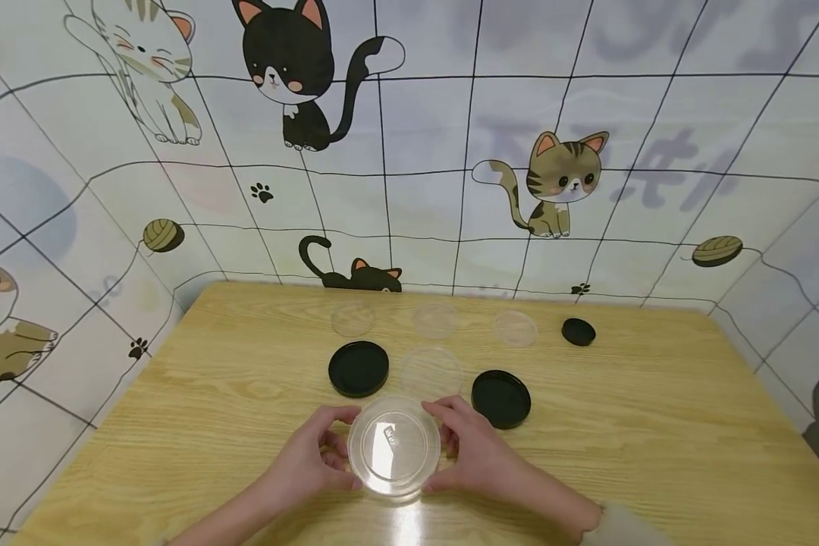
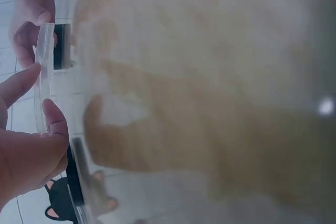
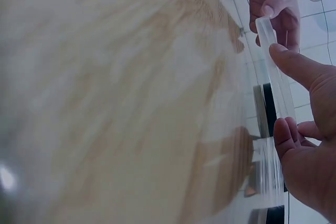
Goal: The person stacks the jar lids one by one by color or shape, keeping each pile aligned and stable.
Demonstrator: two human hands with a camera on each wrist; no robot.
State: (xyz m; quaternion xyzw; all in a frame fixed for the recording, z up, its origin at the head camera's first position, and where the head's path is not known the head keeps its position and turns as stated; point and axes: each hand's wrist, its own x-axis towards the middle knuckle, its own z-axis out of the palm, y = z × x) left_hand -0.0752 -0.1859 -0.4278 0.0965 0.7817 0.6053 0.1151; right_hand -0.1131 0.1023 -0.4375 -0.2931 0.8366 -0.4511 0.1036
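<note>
- Sleeve (image 1: 624, 525), pale, at bottom edge of head view, past right wrist.
- Left hand (image 1: 314, 453): gripping left edge of clear lid (image 1: 396, 446), thumb on near side, fingers toward far side.
- Right hand (image 1: 474, 453): same grip on opposite edge, thumb near, fingers far. Hands apart, lid between.
- Clear lid: round, raised rim, concentric rings, small mark near centre, glare on top face. Held just above worktop (image 1: 246, 425), near front middle; edge-on in both wrist views.
- Right black disc (image 1: 500, 400), rimmed, just beyond right hand; contact with hand hard to tell.
- Clear disc (image 1: 431, 371), faint against wood, between both black discs, beyond lid.
- Left black disc (image 1: 358, 369), also rimmed, beyond left hand, a touch farther out than right one.
- Far row, apart from each other: small black round (image 1: 578, 331) at right end, then right clear round (image 1: 515, 328), middle clear round (image 1: 435, 320), left clear round (image 1: 353, 318).
- Wall cloth (image 1: 426, 197) behind worktop: cartoon cats, yarn balls, paw prints, grid lines on pale ground.
</note>
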